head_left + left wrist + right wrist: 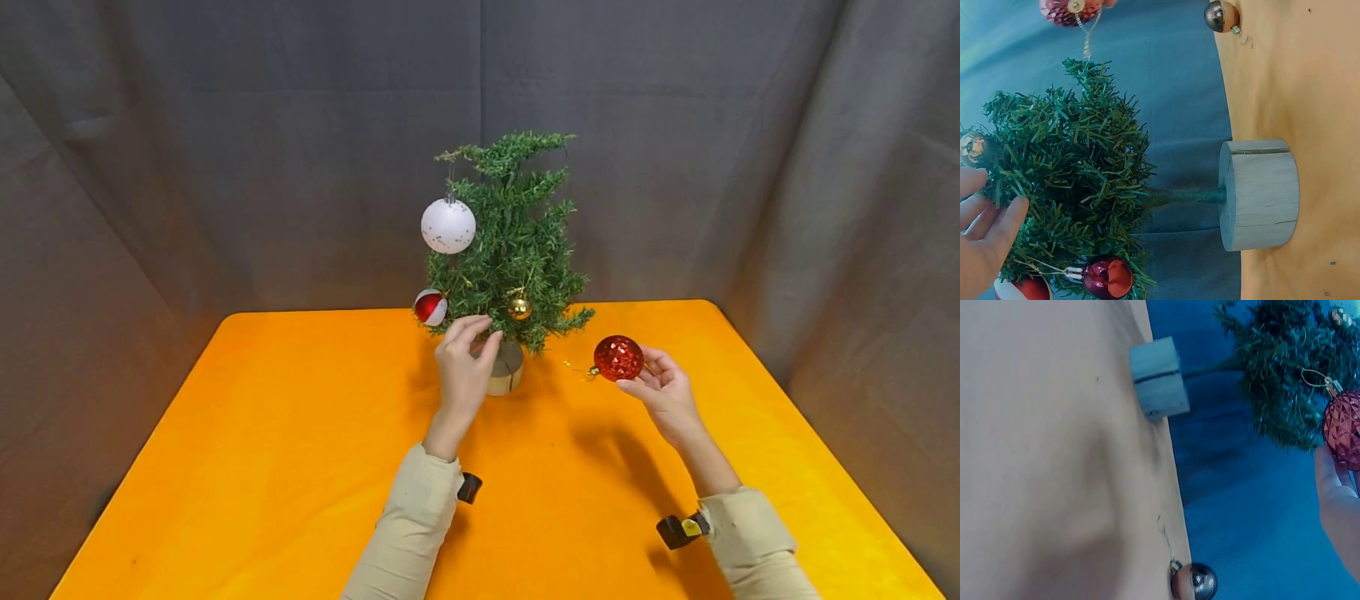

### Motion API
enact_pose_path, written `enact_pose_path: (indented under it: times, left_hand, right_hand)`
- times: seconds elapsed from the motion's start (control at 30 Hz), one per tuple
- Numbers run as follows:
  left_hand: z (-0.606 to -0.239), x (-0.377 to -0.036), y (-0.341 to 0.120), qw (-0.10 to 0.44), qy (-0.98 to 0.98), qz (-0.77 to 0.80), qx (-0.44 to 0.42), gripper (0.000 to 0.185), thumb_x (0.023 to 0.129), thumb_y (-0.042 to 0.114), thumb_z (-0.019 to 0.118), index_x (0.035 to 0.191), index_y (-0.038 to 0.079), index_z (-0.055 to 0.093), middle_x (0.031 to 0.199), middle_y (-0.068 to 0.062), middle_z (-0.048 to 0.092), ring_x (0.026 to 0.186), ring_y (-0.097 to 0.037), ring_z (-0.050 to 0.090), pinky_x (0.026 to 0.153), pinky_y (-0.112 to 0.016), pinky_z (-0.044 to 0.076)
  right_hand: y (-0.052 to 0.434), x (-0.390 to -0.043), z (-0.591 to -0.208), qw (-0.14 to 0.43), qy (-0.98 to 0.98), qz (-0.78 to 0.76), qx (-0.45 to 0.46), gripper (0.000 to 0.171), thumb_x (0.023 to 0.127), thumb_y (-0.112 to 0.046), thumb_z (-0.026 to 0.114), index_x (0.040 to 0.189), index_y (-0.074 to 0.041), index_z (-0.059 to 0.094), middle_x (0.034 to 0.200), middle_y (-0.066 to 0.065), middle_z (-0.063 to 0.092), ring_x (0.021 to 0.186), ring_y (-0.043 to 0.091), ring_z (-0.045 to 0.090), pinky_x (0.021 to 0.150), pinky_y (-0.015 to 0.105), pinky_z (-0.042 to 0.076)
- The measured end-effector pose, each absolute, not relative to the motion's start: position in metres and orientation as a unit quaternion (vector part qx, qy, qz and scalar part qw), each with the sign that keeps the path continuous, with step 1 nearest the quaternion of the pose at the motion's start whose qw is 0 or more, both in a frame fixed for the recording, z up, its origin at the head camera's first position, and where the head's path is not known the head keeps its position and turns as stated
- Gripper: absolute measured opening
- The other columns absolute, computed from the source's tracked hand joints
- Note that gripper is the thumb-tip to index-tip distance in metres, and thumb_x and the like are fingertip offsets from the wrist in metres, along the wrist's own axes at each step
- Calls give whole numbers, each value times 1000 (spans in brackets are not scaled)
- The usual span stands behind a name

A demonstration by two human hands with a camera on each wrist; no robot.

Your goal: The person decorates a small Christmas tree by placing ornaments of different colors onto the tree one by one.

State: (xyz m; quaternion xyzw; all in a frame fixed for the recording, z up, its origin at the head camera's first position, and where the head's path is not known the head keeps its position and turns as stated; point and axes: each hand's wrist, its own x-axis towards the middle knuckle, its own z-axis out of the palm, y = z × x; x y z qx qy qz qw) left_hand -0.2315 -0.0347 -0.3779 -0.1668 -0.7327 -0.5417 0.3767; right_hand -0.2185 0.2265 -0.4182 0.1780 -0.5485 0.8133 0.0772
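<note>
My right hand (667, 396) holds a red faceted bauble (618, 358) by its side, right of the small artificial Christmas tree (510, 225). The bauble's gold cap and string point left towards the tree. My left hand (463, 367) is at the tree's lower front branches, thumb and fingers apart, fingertips (1019, 206) at the green needles. Around it hang a gold bauble (519, 307), a red and white bauble (431, 307) and a shiny dark red bauble (1108, 277), hidden in the head view. Higher on the left hangs a white speckled bauble (448, 227).
The tree stands on a round wooden base (504, 371) on an orange-covered table (300, 467). A shiny metallic bauble (1194, 581) with a string lies on the table to the right of the tree. Grey curtains (337, 167) enclose the back and sides.
</note>
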Motion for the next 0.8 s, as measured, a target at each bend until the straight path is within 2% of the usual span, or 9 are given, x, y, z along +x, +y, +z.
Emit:
enact_pose_path:
  times: [0.3,0.57,0.8]
  left_hand:
    - [-379,-231,-35,376,-734,-540,-168,19,80,1,64,96,-11,64,97,-18,59,78,-27,61,65,-35,52]
    - [-378,-232,-36,383,-738,-529,-166,19,80,1,65,96,-10,65,97,-17,59,78,-25,62,66,-26,51]
    - [-377,-231,-37,385,-740,-527,-165,19,80,1,65,96,-9,65,97,-16,60,79,-25,61,66,-26,51]
  right_hand:
    - [207,-216,-413,74,-531,818,208,46,74,24,55,108,-7,55,105,4,58,94,14,57,80,23,46]
    - [192,-217,-412,83,-523,820,219,47,72,23,57,108,-6,54,106,5,57,95,15,56,81,24,46]
    - [182,-215,-410,83,-517,822,225,47,71,22,60,109,-5,53,107,6,57,97,16,55,81,25,46]
